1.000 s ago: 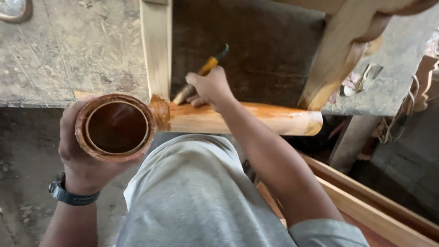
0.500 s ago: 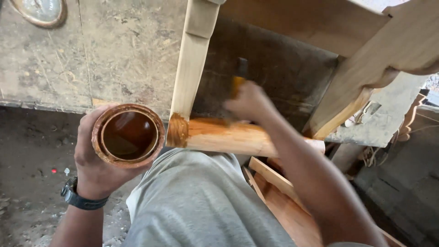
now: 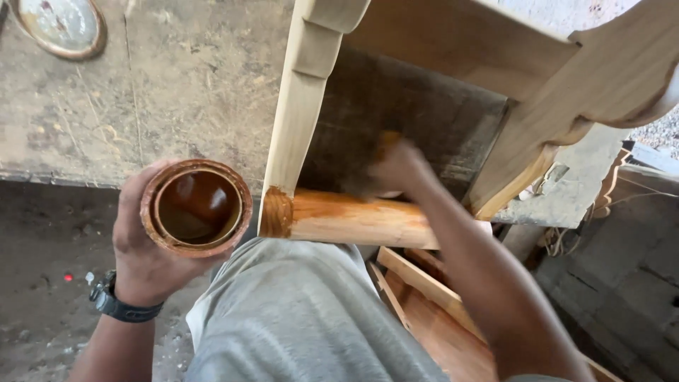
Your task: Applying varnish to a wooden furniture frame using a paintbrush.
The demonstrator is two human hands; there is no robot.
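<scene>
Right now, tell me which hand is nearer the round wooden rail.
Right. The right hand sits on top of the round wooden rail; the left hand is off its end, holding a tin.

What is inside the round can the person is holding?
The can, held in the left hand, has shiny brown liquid in it, with brown coating its inner walls. Its bottom is covered by the liquid, so how deep it goes cannot be seen.

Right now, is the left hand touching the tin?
Touching. The head view shows the left hand wrapped around the tin, fingers on its wall, no gap; the tin rests on nothing else.
</scene>
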